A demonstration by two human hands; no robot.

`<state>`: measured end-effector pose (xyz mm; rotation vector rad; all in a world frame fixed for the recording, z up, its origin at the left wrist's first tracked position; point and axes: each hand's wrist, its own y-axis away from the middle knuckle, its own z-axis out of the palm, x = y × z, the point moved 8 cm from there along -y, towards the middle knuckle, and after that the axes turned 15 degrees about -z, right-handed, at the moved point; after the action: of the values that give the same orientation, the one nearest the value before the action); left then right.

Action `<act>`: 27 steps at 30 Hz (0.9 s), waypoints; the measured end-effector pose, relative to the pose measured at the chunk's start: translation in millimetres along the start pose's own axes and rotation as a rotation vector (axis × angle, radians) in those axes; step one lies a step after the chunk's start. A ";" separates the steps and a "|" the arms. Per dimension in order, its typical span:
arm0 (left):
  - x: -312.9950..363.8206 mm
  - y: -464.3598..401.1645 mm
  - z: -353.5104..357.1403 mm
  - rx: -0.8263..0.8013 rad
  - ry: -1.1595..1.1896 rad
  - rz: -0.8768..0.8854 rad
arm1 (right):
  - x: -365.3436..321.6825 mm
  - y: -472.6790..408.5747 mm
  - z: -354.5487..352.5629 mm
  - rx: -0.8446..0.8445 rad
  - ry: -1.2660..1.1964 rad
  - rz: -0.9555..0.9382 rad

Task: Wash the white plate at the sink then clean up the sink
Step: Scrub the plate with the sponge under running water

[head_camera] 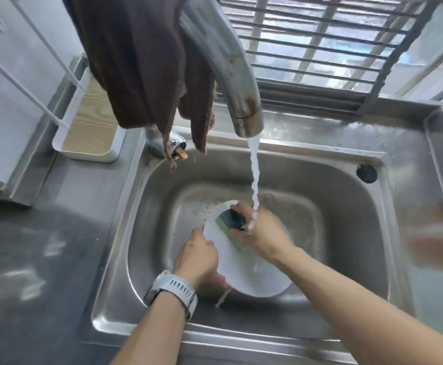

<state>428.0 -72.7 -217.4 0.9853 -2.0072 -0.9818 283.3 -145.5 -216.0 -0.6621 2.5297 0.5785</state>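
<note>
The white plate (252,275) is held tilted over the steel sink (347,233). My left hand (196,256), with a grey watch on the wrist, grips the plate's left rim. My right hand (262,233) presses a green and dark sponge (231,222) against the plate's upper face. Water (254,180) pours from the tap (225,64) onto my right hand and runs off the plate's lower edge into the basin.
A brown cloth (141,61) hangs over the tap at the upper left. A white tray with a wood-grain base (91,122) stands on the counter left of the sink. A barred window (320,40) is behind. The overflow hole (366,173) is at the basin's back right.
</note>
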 end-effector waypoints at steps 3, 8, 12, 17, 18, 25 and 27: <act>2.6 3.6 -7.4 0.049 0.002 0.000 | 42.2 30.0 -20.9 0.037 0.114 0.161; 6.0 -0.1 2.8 0.048 -0.066 0.004 | -24.6 45.0 -1.2 0.030 0.038 -0.051; 2.3 -6.0 2.5 0.026 0.047 -0.040 | 24.3 -5.6 -11.3 0.071 0.088 0.115; 13.9 2.1 -0.8 0.048 0.070 -0.042 | 5.4 72.1 -1.4 -0.012 0.126 0.114; 13.9 4.0 -0.8 0.042 0.067 -0.055 | -11.0 58.0 1.2 0.006 0.031 0.033; 5.2 -7.5 -3.5 0.059 0.123 -0.092 | 49.7 31.9 -16.0 0.061 0.129 0.214; 11.9 -1.2 -6.9 0.089 0.051 -0.082 | 26.6 71.0 -3.9 -0.018 0.172 0.183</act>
<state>428.3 -85.5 -212.2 1.1368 -1.9963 -0.9076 223.0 -100.2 -207.2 -0.5081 2.7693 0.6315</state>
